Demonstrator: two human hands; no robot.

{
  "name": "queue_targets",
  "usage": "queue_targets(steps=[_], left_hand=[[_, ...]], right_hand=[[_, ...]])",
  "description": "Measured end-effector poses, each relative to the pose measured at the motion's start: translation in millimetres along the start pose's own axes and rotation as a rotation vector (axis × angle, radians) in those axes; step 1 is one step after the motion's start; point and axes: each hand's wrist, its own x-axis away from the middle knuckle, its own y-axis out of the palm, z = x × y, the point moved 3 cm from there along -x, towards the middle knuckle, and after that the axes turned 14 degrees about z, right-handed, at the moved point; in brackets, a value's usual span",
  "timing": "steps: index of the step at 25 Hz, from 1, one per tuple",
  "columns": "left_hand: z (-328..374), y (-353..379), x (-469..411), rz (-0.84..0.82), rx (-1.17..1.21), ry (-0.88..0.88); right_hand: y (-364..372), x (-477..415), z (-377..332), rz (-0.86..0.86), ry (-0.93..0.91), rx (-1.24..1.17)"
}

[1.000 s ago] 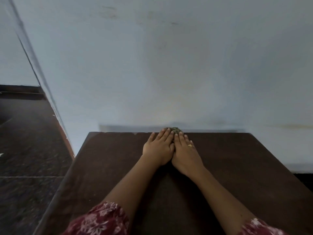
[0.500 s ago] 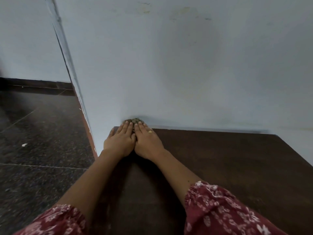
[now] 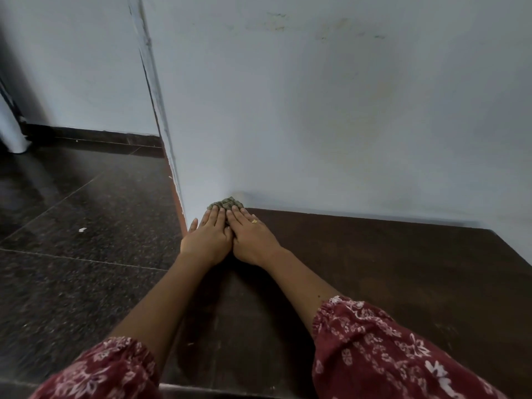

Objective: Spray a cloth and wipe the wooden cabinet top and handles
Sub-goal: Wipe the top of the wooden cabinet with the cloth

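Observation:
A dark wooden cabinet top (image 3: 374, 277) stands against a pale wall. A grey-green cloth (image 3: 226, 203) lies bunched at the top's far left corner, touching the wall. My left hand (image 3: 207, 238) and my right hand (image 3: 250, 237) lie flat side by side on the cloth, fingers together and pointing at the wall, pressing it down. Only the cloth's far edge shows beyond my fingertips. A gold ring sits on my right hand. No spray bottle or cabinet handles are in view.
The pale wall (image 3: 345, 110) rises directly behind the cabinet and ends in a corner edge (image 3: 155, 110) at the left. Dark polished stone floor (image 3: 72, 226) lies to the left, below the cabinet's left edge. A white object (image 3: 11, 133) stands at the far left.
Both hands, kept together on the cloth, have slid it left along the back edge from the middle of the top to its far left corner. My view has turned left with them.

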Motion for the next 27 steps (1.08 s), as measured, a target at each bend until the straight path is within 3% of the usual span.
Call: queue_targets(steps=[18,22,27], left_hand=[[-27.8,-31.5,182.0,-0.065,0.031,-0.06],[-15.8,-32.1,215.1,-0.04,-0.074,-0.032],[23.8,-30.7,226.4,0.049,0.114,-0.105]], right_hand=[[-15.7,158.3,-115.3,0.004,-0.063,-0.047],[-23.7,182.9,-114.3,-0.01,-0.117,-0.038],[-35.7,204.9,-89.4,-0.003,-0.103,0.0]])
